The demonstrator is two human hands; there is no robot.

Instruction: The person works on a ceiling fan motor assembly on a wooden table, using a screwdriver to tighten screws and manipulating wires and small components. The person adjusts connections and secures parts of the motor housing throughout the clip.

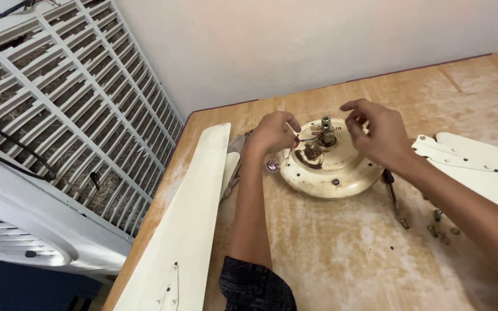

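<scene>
Dark patterned cloth of a sleeve (256, 286) sits at the bottom edge, on the person's left forearm. Beside it a long cream fan blade (187, 230) lies along the left side of the worn wooden table (329, 253). At mid-table rests a round cream metal fan motor housing (329, 164), dome up, with a short grey shaft (325, 128) standing at its centre. The left hand (273, 132) is pinched shut on thin red and blue wires (305, 137) at the housing's left rim. The right hand (376, 133) hovers over the right rim, fingers loosely curled and part open, holding nothing. A dark screwdriver (393, 193) and small brass screws (440, 227) lie to the right, near two more cream blades (479, 167). A white louvred cooler (59, 132) stands left of the table.
</scene>
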